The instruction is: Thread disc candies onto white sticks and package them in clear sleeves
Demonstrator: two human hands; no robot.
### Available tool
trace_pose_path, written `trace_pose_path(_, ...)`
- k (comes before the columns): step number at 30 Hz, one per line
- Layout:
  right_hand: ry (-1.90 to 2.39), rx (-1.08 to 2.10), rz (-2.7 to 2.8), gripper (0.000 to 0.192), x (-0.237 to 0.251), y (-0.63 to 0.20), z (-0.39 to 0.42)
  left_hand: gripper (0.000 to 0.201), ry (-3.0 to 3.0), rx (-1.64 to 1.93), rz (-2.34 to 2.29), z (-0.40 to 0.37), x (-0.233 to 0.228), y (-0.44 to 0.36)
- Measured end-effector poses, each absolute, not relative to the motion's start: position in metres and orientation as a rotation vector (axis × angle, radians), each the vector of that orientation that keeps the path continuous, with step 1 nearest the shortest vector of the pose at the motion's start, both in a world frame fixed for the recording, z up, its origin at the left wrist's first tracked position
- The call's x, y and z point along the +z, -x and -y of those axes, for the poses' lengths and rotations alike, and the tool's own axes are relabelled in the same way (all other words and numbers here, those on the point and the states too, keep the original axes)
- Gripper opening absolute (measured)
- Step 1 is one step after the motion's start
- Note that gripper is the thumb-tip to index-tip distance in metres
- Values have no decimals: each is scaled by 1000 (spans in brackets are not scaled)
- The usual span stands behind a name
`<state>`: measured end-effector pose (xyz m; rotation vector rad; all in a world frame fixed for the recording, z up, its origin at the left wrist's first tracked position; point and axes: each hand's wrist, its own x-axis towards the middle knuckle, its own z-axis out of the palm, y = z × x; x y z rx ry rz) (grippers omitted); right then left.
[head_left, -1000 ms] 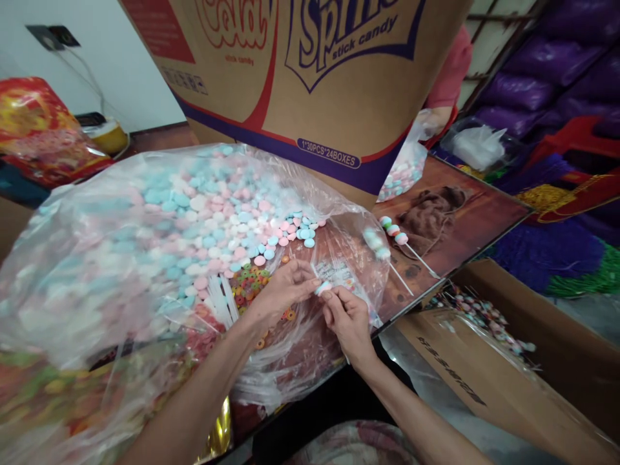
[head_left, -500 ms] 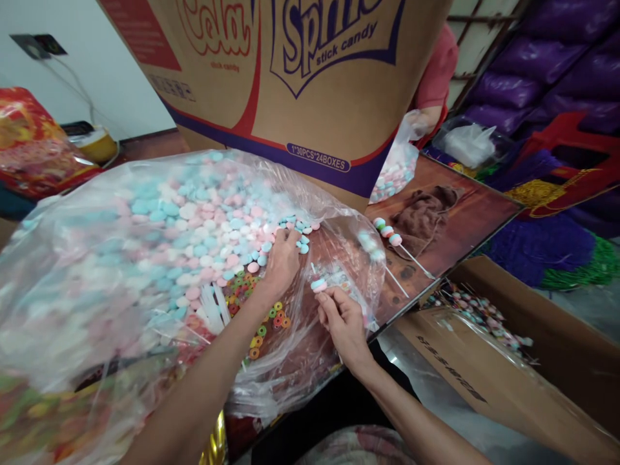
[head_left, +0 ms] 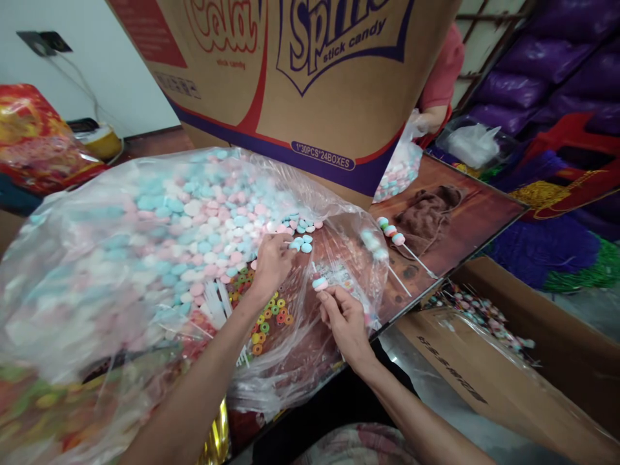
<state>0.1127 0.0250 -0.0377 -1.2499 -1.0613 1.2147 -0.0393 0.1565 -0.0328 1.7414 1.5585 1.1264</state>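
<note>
A big clear plastic bag (head_left: pixel 87 258) lies open on the table, full of pink, blue and white candy discs (head_left: pixel 203 219). My left hand (head_left: pixel 272 258) is inside its mouth, fingers pinched over loose discs at the pile's edge; whether it holds one I cannot tell. My right hand (head_left: pixel 343 316) grips a thin white stick with two candy discs (head_left: pixel 319 283) threaded on its top. Coloured ring candies (head_left: pixel 268 316) and loose white sticks (head_left: pixel 216 300) lie under my left wrist. Two finished candy sticks (head_left: pixel 394 242) rest on the table to the right.
A large "stick candy" cardboard carton (head_left: pixel 300 77) stands behind the bag. A person in a red sleeve (head_left: pixel 438 71) holds a smaller bag of candy (head_left: pixel 400 171) beyond it. An open carton (head_left: pixel 489 349) with finished sticks sits low right. A brown cloth (head_left: pixel 429 213) lies on the table.
My left hand left the stick held by my right hand and reached up into the candy pile. The right hand stayed in place with the stick.
</note>
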Motion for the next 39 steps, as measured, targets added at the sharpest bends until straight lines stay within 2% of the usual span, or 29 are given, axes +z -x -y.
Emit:
trace_pose_path(3, 1257, 1207, 1072, 27, -38, -113, -25, 18, -2025, 1061, -1574, -166, -34, 30)
trace_pose_path(13, 1245, 1200, 1094, 30, -38, -113, -25, 27, -2473, 714, -1547, -171, -30, 30)
trace_pose_path(18, 1251, 1184, 1111, 30, -36, -114, -24, 37, -2064, 982, -1589, -147, -21, 32)
trace_pose_path(24, 1216, 1263, 1183, 23, -33, -111, -22, 27, -1349, 1050, -1260, -108, -11, 43)
trace_pose_path(28, 1225, 1255, 1262, 25, -35, -110, -21, 22, -1288, 1174, -1204, -96, -14, 46)
trace_pose_path(31, 1234, 1248, 1288, 25, -36, -111, -20, 27, -1267, 1229, -1208, -95, -20, 47)
trace_pose_path(39, 1262, 1248, 1316, 27, -38, -111, -21, 24, -1489, 1156, -1310, -94, -35, 50)
